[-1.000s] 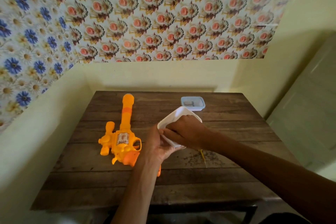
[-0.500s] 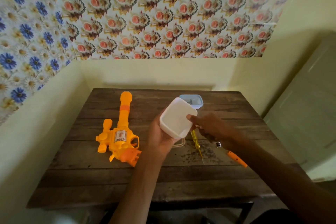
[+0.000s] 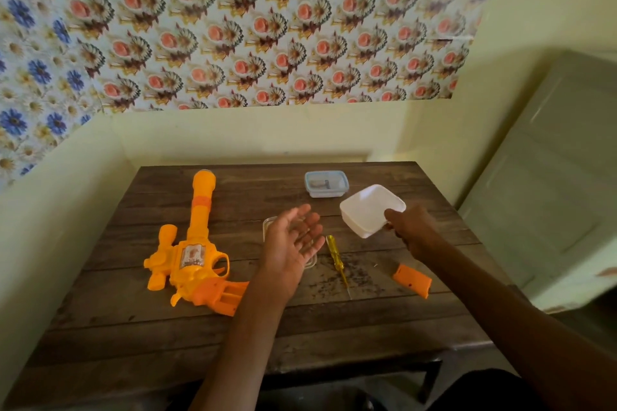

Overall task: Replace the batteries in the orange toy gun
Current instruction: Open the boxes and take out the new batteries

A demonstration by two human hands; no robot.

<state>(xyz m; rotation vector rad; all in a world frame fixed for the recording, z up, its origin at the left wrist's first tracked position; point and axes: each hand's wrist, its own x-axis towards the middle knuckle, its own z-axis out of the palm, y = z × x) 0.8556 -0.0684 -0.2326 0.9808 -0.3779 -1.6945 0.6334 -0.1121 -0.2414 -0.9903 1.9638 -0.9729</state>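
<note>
Step in hand: looks like fetching the fresh batteries, tipped from tub to palm, I'd judge.
Toy gun: the toy gun (image 3: 190, 257) lies flat near the table's left edge, barrel pointing to the far edge, and its grip (image 3: 220, 297) is open and slotted, nothing visible inside.
Cover: the orange cover (image 3: 412, 280) is off, lying towards the right edge, well apart from the gun.
Left hand: the left hand (image 3: 293, 243) hovers palm up over mid-table, fingers (image 3: 302, 215) spread and relaxed; dark flecks on the palm, but I can't tell if a battery sits there.
Right hand: the right hand (image 3: 410, 227) pinches the rim of a white tub (image 3: 367, 210), tilted above the table (image 3: 300, 337) towards the right edge.
Also out: a yellow screwdriver (image 3: 336, 257) just beside the left hand, a clear lid (image 3: 268, 223) partly under it, and a blue-rimmed box (image 3: 326, 183) by the far edge.
Next move: set the tub down, bring the palm to the open grip, and seat each battery the right way round; that needs a careful pinch and a look at the polarity marks before the cover goes back on.
</note>
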